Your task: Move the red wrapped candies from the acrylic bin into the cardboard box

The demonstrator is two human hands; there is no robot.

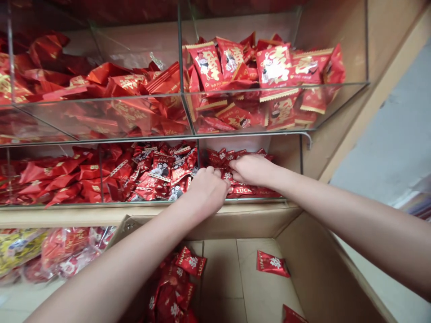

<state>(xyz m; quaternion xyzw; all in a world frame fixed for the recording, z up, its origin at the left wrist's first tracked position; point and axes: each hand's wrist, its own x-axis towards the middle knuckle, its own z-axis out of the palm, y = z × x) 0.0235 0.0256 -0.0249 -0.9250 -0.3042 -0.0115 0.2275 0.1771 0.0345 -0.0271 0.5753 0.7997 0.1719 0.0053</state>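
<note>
Both my hands reach over the front wall of a clear acrylic bin [256, 199] on the lower tier. The bin is filled with small red foil candy packets [244, 190]. My left hand [207, 190] presses into the packets next to the bin's divider, with its fingers curled. My right hand [252, 169] lies on the same heap, its fingertips among the packets. The hands nearly touch. Whether either hand holds a packet is hidden by the fingers.
More acrylic compartments [269, 107] of red packets stand above and to the left. Below the bins, an open cardboard box [256, 278] holds loose red packets [272, 264]. Plastic bags of sweets [67, 253] lie at lower left, and a grey wall [387, 134] stands at right.
</note>
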